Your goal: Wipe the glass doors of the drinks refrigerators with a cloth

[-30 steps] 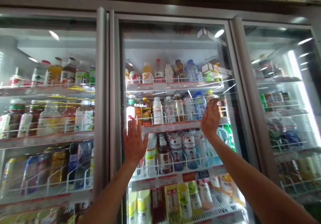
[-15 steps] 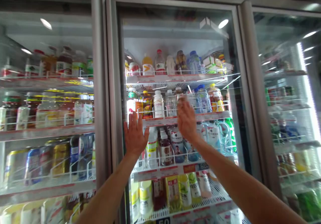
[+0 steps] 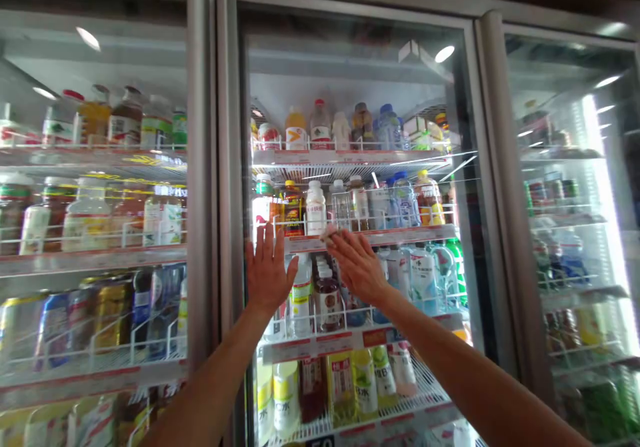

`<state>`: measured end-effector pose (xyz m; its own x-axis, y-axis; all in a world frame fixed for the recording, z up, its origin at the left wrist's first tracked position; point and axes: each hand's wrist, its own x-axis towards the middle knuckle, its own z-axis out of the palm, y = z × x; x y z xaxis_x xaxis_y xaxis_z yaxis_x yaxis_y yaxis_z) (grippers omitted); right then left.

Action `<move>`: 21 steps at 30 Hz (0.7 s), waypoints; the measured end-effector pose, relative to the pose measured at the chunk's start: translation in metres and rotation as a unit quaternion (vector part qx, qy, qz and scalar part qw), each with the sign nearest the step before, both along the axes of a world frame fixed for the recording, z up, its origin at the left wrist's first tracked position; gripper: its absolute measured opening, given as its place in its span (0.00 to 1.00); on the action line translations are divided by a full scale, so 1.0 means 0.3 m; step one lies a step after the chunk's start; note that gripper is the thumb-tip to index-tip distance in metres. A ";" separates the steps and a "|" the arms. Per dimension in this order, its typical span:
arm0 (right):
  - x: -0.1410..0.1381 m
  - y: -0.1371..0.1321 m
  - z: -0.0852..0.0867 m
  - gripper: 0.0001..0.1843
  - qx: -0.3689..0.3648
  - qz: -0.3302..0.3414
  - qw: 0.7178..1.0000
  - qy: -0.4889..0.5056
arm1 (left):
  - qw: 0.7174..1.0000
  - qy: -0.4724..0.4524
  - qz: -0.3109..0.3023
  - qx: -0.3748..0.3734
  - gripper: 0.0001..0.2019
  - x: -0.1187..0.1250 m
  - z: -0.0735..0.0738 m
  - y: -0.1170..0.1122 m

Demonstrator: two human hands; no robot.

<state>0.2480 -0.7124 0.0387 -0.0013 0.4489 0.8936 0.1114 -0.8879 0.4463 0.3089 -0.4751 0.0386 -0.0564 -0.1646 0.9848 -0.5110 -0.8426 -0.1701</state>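
Observation:
My left hand (image 3: 269,268) lies flat against the glass door (image 3: 320,47) of the middle drinks fridge, fingers spread, with nothing in it. To its right, my right hand (image 3: 361,265) is pressed to the same pane with its fingers stretched out together, pointing up and left. A small pale, crumpled cloth (image 3: 330,235) shows at its fingertips; most of it is hidden under the fingers. Behind the glass, near the right hand, stand a white bottle (image 3: 315,208) and a dark bottle with a round label (image 3: 329,300).
A metal door frame (image 3: 201,167) runs upright left of my hands, and another frame post (image 3: 515,220) stands at right. Wire shelves hold several bottles; cans (image 3: 114,310) sit behind the left door. Ceiling lights reflect in the glass.
My right hand has moved down and left across the glass, and its fingers now slant more to the left. The left hand stays in place. The view has shifted slightly.

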 end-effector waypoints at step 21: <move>-0.043 -0.241 -0.050 0.27 0.336 -0.008 0.930 -0.149 | 0.999 0.051 0.000 -0.005 0.35 -0.008 -0.003 -0.015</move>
<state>0.2351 -0.7846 0.0235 -0.2911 -0.2086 0.9337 0.0568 -0.9780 -0.2008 0.3063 -0.4796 0.0378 0.0441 -0.1551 0.9869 -0.5249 -0.8442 -0.1092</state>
